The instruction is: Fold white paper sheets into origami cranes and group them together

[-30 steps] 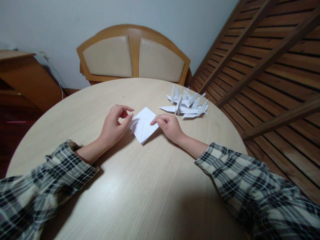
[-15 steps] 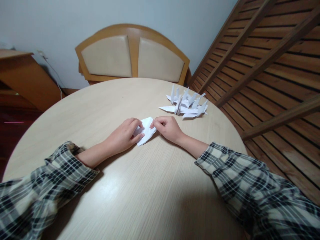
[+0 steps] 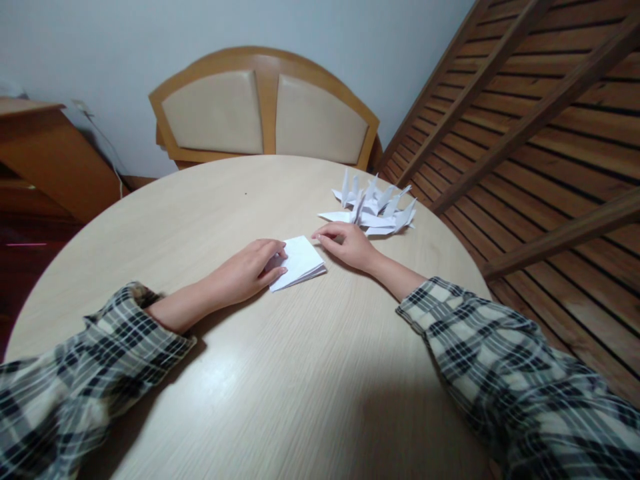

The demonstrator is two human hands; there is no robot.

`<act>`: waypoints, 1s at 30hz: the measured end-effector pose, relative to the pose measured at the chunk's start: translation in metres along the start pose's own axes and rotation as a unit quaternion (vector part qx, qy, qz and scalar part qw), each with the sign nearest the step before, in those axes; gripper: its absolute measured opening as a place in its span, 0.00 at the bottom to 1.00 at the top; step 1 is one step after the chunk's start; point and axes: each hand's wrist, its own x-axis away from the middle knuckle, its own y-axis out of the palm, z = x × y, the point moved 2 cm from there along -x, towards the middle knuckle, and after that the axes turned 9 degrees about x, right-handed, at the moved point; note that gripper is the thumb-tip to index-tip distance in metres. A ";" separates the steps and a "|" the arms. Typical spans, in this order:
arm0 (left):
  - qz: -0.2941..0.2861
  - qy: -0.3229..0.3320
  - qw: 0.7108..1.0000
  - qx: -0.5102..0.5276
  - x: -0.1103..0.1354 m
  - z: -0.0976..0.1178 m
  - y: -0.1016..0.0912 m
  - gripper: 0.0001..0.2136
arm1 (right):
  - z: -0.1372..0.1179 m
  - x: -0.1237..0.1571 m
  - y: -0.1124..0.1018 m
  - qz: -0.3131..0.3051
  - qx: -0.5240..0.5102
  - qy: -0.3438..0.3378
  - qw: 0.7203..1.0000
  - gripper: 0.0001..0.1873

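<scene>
1. Here's the paper (image 3: 301,257), white and folded, lying on the pale round table (image 3: 225,393) straight ahead of the person, between the two hands.
2. The left hand (image 3: 250,268) has it: fingertips and thumb are over the paper's left end, thumb along the near side, fingers farther back, holding it against the tabletop.
3. Across the gap, the right hand (image 3: 350,245) is off the tabletop's middle, thumb and forefinger drawn close together, nothing visible between them; whether the tips meet, I can't tell.
4. Now the relation to watch: the paper lies to the right of the left hand and to the left of the right hand, and the left is nearer, touching it, while the right fingertips sit just beside its far right edge, apparently apart.
5. Look at the direction: the paper is squarish, its left end partly covered, so no clear long axis shows, but its near edge slants from lower left up to the right.
6. At that right-hand near corner the layers part slightly, and they face the right hand's side.
7. Just beyond the right hand, a cluster of folded paper birds (image 3: 385,212) stands, points upward, partly hidden behind the knuckles.
</scene>
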 end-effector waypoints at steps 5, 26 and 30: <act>-0.004 -0.004 1.000 0.004 0.000 -0.001 0.000 0.14 | 0.002 0.001 0.001 -0.037 0.008 -0.057 0.998 0.12; -0.010 -0.011 1.000 0.005 0.001 -0.001 -0.002 0.16 | -0.005 0.005 -0.001 -0.115 -0.007 -0.137 0.984 0.12; -0.012 -0.012 1.000 0.005 0.000 -0.001 -0.002 0.15 | -0.005 0.005 0.000 -0.127 -0.018 -0.132 0.983 0.13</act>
